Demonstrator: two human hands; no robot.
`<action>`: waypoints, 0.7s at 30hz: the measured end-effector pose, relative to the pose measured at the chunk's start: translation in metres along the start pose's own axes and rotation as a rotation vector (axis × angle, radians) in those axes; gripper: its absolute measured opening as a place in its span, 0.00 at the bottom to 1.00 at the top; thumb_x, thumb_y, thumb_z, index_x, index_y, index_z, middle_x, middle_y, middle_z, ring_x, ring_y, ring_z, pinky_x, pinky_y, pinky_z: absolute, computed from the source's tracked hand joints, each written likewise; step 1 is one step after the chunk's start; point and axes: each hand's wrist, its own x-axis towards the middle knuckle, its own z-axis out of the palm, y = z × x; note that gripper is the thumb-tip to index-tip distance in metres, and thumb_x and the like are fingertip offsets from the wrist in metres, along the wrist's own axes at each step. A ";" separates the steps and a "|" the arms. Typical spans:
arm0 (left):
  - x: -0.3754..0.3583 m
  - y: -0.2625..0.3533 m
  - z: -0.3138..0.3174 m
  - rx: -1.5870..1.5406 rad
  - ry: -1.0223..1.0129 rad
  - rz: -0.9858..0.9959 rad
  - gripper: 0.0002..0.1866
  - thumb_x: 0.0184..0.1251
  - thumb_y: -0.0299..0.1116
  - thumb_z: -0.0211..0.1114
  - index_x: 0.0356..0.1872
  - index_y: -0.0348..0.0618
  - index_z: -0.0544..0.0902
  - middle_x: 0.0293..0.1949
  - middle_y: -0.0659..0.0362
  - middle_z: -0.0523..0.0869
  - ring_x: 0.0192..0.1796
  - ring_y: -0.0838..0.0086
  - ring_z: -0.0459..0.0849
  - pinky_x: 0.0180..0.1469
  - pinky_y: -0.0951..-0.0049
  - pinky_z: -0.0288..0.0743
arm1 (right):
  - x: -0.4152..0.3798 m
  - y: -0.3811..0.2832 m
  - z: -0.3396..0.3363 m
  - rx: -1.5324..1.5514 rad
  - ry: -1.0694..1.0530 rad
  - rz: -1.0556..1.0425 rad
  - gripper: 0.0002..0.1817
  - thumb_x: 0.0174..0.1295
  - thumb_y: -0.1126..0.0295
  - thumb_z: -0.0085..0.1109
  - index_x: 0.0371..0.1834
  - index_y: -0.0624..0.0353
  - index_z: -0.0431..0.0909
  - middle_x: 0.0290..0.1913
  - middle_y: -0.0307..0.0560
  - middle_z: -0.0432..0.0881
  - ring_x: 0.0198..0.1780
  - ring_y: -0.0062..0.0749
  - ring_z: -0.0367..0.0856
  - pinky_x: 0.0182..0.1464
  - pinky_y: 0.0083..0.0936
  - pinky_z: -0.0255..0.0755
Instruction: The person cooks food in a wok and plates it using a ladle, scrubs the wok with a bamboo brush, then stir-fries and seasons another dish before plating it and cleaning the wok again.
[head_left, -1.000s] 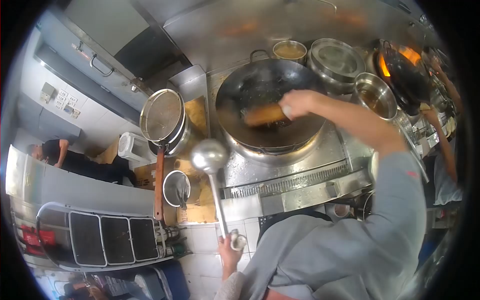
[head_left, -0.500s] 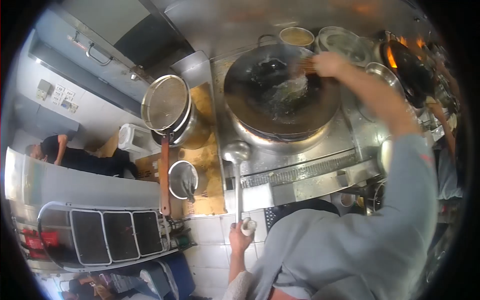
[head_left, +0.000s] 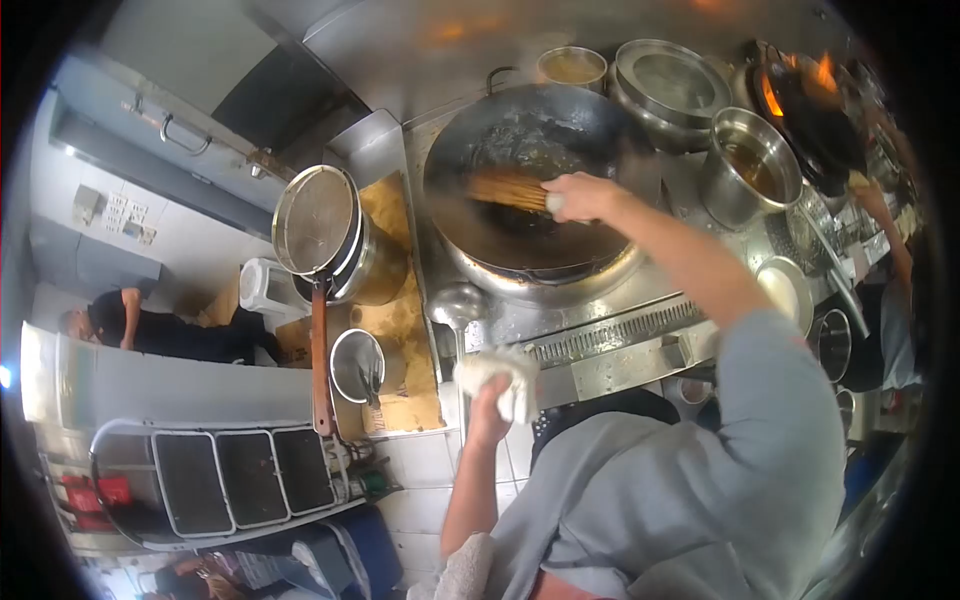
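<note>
My right hand [head_left: 583, 197] is closed around a bamboo wok brush [head_left: 508, 188], whose bristles lie inside the large black wok [head_left: 600, 125]. The wok's inside looks wet and shiny, and it sits on a round metal burner ring. Below the wok, my left hand [head_left: 487, 412] grips a bunched white cloth [head_left: 505, 378]. Just behind the cloth is a steel ladle [head_left: 457, 304], bowl toward the wok; the cloth and hand partly hide its handle.
A mesh strainer [head_left: 316, 218] with a wooden handle rests on a pot at left, near a small steel pot [head_left: 358, 366]. Steel pots [head_left: 748, 165] stand at right. Flames [head_left: 772, 95] rise by another wok, where a co-worker's arm [head_left: 890, 225] shows.
My right hand has swept the brush left and toward me across the wok, and less water shows in it. My left hand has risen from the ladle handle's end, with the cloth now spread wider.
</note>
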 end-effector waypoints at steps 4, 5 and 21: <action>0.055 0.032 0.063 -0.184 -0.083 -0.245 0.29 0.71 0.58 0.48 0.62 0.47 0.72 0.47 0.53 0.84 0.41 0.62 0.86 0.35 0.60 0.83 | 0.023 0.013 -0.038 0.073 -0.065 0.093 0.34 0.41 0.60 0.72 0.59 0.48 0.79 0.54 0.50 0.82 0.55 0.47 0.81 0.56 0.37 0.75; 0.071 0.042 0.075 -0.183 -0.186 -0.266 0.29 0.72 0.59 0.47 0.61 0.50 0.73 0.48 0.54 0.84 0.42 0.63 0.86 0.34 0.61 0.83 | 0.031 0.010 -0.032 -0.039 -0.029 -0.036 0.36 0.42 0.59 0.72 0.61 0.47 0.78 0.53 0.50 0.83 0.52 0.47 0.82 0.53 0.38 0.77; 0.146 0.055 0.111 -0.051 0.080 -0.352 0.07 0.65 0.35 0.56 0.41 0.47 0.78 0.38 0.57 0.84 0.39 0.64 0.81 0.38 0.64 0.76 | -0.016 -0.007 -0.035 -0.090 -0.184 -0.096 0.30 0.44 0.62 0.67 0.56 0.49 0.80 0.52 0.47 0.84 0.55 0.46 0.81 0.54 0.39 0.77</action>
